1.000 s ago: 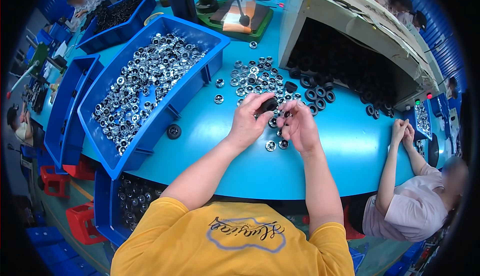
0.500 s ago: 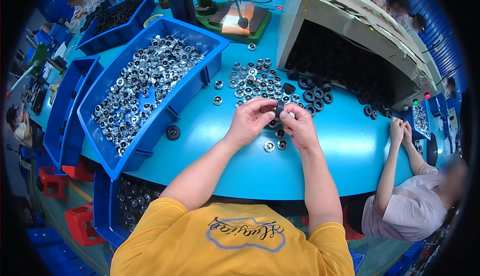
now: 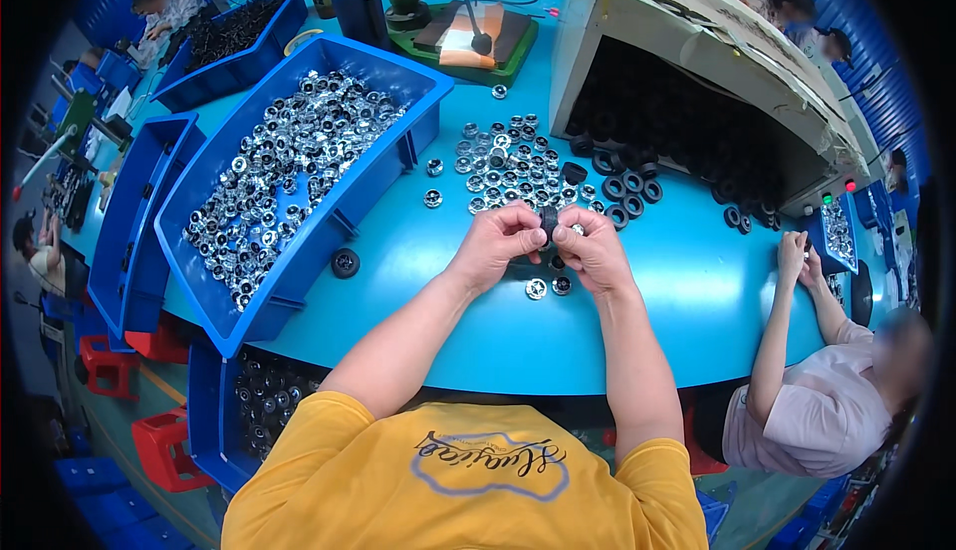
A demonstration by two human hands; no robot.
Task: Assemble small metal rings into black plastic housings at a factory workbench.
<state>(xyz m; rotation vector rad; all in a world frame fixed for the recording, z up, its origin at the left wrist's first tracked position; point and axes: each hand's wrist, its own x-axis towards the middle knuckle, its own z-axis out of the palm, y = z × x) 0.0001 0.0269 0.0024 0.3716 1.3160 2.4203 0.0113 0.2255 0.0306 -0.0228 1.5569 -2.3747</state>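
Between my left hand (image 3: 495, 244) and my right hand (image 3: 592, 250) I grip a small black tyre (image 3: 549, 220), pinched by fingers of both hands above the blue table. Whether a wheel rim sits inside it I cannot tell. Shiny silver wheel rims (image 3: 503, 164) lie in a loose group just beyond my hands. Close below my fingers is a silver rim with a star pattern (image 3: 536, 289), with another beside it. Several loose black tyres (image 3: 625, 192) lie to the right, spilling from the dark opening of a box.
A big blue bin (image 3: 299, 296) full of silver rims stands at left. One finished-looking wheel (image 3: 345, 263) lies by it. The pale box (image 3: 588, 62) rises at right. A green-based press (image 3: 478, 42) and dark bottle (image 3: 358, 2) stand behind. A co-worker's hands (image 3: 800, 259) are at the right edge.
My hands have shifted very slightly, and the tyre between them has turned a little. At right, the co-worker's hands have moved slightly apart.
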